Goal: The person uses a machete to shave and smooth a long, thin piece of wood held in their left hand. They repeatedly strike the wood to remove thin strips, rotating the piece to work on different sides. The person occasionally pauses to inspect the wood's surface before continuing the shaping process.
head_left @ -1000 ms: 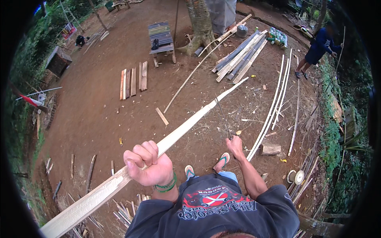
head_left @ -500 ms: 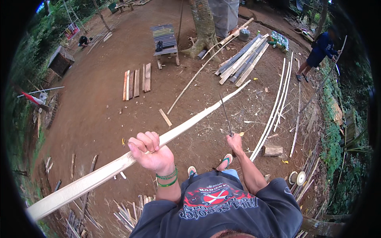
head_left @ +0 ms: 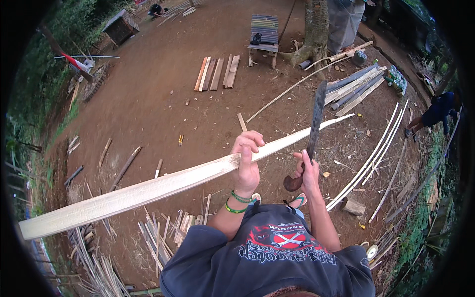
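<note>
A long pale split bamboo strip [head_left: 123, 197] slants across in front of me, wide at the lower left and narrowing to a thin far end at the right. My left hand [head_left: 246, 163] is closed round it near its middle, thumb on the near side, green bands on the wrist. To the right, my right hand [head_left: 308, 173] grips a machete [head_left: 316, 116] by its dark curved handle. Its dark blade points up and away, crossing over the strip in this view; whether they touch I cannot tell.
Thin bamboo strips [head_left: 378, 158] and a wood block [head_left: 354, 206] lie to my right. Ahead are short planks [head_left: 216, 73], a slatted bench [head_left: 263, 46], a tree trunk [head_left: 315, 34] and a bamboo pile [head_left: 354, 84]. Cut sticks [head_left: 157, 237] lie near left. Another person [head_left: 436, 115] stands far right.
The view has swung left. My right hand has turned the machete so its broad side shows, and brought it nearer the strip. My left hand still holds the strip, its grip shifted.
</note>
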A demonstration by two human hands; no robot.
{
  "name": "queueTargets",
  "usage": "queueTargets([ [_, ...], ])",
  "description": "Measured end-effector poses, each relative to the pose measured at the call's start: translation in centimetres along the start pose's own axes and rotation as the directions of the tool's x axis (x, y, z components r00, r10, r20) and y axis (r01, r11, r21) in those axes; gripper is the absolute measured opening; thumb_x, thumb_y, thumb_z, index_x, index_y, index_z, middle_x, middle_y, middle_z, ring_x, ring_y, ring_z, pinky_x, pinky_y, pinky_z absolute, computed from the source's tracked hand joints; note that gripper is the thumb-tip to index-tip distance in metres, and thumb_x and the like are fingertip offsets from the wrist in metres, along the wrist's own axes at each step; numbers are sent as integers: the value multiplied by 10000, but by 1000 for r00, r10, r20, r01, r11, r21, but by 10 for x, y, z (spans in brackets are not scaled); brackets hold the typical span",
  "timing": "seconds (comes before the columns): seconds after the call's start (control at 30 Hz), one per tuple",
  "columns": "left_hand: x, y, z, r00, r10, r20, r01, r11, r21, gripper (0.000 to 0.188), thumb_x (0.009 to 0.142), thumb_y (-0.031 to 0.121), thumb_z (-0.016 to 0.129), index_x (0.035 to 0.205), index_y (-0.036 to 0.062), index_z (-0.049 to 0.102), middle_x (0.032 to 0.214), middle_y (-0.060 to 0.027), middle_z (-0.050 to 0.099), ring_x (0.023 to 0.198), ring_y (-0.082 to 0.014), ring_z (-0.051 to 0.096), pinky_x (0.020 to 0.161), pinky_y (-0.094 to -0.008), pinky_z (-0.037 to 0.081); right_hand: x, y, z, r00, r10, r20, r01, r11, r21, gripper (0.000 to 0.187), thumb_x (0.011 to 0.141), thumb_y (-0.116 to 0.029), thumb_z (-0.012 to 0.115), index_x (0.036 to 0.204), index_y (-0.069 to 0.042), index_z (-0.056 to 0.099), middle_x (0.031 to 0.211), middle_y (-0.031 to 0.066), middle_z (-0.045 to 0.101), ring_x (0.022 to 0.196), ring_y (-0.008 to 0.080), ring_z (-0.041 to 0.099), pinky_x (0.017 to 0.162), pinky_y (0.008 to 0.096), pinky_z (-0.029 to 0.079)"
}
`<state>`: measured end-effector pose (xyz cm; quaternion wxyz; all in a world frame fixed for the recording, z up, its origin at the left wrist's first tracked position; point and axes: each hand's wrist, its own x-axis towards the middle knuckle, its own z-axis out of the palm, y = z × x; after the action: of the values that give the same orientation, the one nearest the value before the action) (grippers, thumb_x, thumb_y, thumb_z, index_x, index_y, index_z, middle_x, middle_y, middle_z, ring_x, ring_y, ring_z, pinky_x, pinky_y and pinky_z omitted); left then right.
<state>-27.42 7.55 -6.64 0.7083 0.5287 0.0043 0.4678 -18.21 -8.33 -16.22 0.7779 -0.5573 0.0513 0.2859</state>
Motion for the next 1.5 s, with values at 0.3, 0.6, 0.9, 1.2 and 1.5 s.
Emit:
queueTargets([
  [0.3,-23,72,-91,942,-105,319,37,976,213,1183,725,565,798,1546,37,128,1469,-217,368,1424,-353,301,1171,-483,230,27,25,47,993,-60,-102,74,987,140,387,859,-234,763,681,-190,422,543,-81,332,439,72,309,443,272,265],
  [0.6,-11,212,-130,912,409,-36,-402,869,-288,708,819,688,630,1130,70,483,947,-77,596,991,-231,615,886,-383,532,13,43,44,985,-109,-133,101,993,-61,262,884,-253,732,772,-100,551,556,-66,423,444,64,385,418,257,310],
  [0.9,-36,207,-71,845,413,-341,-495,845,-204,538,993,610,398,714,152,354,498,34,364,355,-51,335,335,-180,301,-176,11,67,961,-215,176,277,714,-643,293,892,-240,680,757,4,590,536,4,461,524,71,382,468,311,317],
  [1.2,-100,235,-24,869,393,-301,-459,867,-193,499,1057,471,344,650,183,320,458,38,310,339,-51,272,336,-173,253,-222,59,24,934,-357,21,237,576,-783,195,814,-163,647,753,12,585,588,202,592,565,376,630,519,446,468],
  [1.5,-158,234,-30,922,331,-202,-375,893,-249,462,1058,373,356,640,180,316,456,33,308,344,-62,261,366,-186,220,-318,110,28,785,-550,286,571,460,-680,161,756,-155,674,720,-17,599,552,185,566,550,386,606,529,453,454],
])
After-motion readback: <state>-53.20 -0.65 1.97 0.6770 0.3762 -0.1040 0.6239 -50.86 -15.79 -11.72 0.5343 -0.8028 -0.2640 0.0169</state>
